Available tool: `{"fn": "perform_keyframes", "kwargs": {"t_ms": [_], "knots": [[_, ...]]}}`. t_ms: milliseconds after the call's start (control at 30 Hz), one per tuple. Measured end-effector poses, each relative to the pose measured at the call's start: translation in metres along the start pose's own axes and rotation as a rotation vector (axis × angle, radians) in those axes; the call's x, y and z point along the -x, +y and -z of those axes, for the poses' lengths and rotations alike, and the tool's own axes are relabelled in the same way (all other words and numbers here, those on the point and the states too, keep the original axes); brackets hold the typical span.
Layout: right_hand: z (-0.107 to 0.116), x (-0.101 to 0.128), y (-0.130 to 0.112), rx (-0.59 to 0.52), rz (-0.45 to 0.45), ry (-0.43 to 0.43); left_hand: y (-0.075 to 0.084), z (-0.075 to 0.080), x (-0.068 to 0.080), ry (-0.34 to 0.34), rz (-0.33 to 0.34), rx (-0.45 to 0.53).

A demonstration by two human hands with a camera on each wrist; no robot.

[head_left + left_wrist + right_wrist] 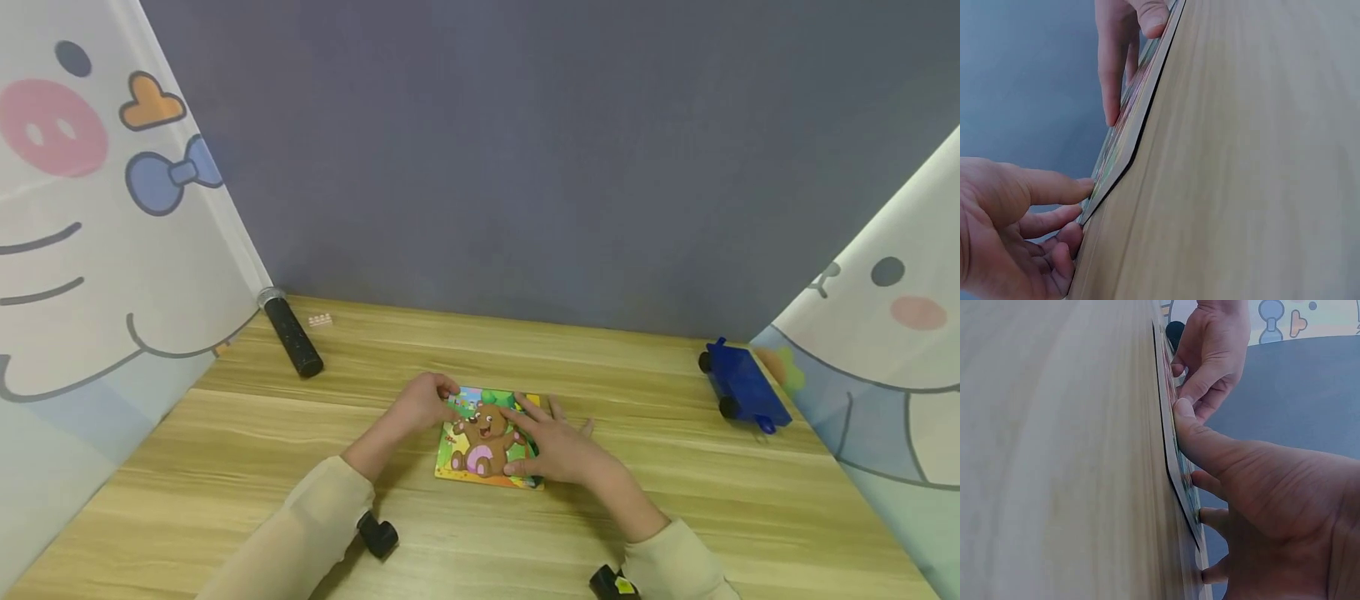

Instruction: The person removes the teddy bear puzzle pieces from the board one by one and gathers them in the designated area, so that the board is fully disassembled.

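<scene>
A thin square bear picture board [486,442], brightly coloured with a brown cartoon bear, lies flat on the wooden table. At its upper left corner my left hand [422,406] pinches the edge; in the left wrist view the thumb [1075,189] is on the picture side and the other fingers are bent at the rim. My right hand [558,448] rests over the right side with fingers spread. Its thumb lies on the picture, while some fingertips reach past the far right edge. The right hand hides part of the board's right side.
A black microphone [292,333] lies at the back left, beside a small pink studded brick [320,320]. At the back right is a blue toy cart [744,385] with black wheels. A grey panel [480,167] closes the back, and cartoon-printed curtains [112,275] flank the table.
</scene>
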State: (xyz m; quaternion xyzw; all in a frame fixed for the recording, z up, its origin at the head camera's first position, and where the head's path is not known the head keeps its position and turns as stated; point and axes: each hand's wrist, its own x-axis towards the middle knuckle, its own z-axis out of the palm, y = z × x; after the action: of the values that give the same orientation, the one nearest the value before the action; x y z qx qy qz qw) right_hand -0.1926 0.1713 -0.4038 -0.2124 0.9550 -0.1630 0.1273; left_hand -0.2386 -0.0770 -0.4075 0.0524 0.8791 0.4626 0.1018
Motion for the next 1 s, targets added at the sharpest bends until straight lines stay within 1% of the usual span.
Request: {"fn": "perform_keyframes", "kwargs": {"t_ms": [100, 233, 300, 367, 500, 667, 833, 1000], "knots": [[0.001, -0.001, -0.001, 0.002, 0.0, 0.0, 0.002, -0.001, 0.001, 0.026, 0.004, -0.031], [0.002, 0.0, -0.001, -0.002, 0.002, -0.002, 0.008, -0.003, 0.004, 0.058, -0.003, -0.112], [0.002, 0.0, -0.001, -0.005, 0.0, -0.002, 0.01, -0.004, 0.004, 0.066, -0.009, -0.136], [0.002, 0.0, -0.001, -0.007, -0.002, -0.002, 0.011, -0.005, 0.004, 0.068, -0.014, -0.131], [0.003, -0.001, -0.001, -0.001, -0.009, -0.005, 0.008, -0.005, 0.003, 0.069, -0.02, -0.066], [0.003, -0.002, -0.002, 0.011, -0.022, -0.012, 0.004, -0.005, 0.001, 0.068, 0.001, 0.004], [0.001, -0.002, -0.003, 0.013, -0.026, -0.017, 0.003, -0.005, 0.001, 0.071, 0.017, 0.016], [0.001, -0.002, -0.004, 0.018, -0.025, -0.014, 0.005, -0.004, 0.003, 0.075, 0.028, 0.022]]}}
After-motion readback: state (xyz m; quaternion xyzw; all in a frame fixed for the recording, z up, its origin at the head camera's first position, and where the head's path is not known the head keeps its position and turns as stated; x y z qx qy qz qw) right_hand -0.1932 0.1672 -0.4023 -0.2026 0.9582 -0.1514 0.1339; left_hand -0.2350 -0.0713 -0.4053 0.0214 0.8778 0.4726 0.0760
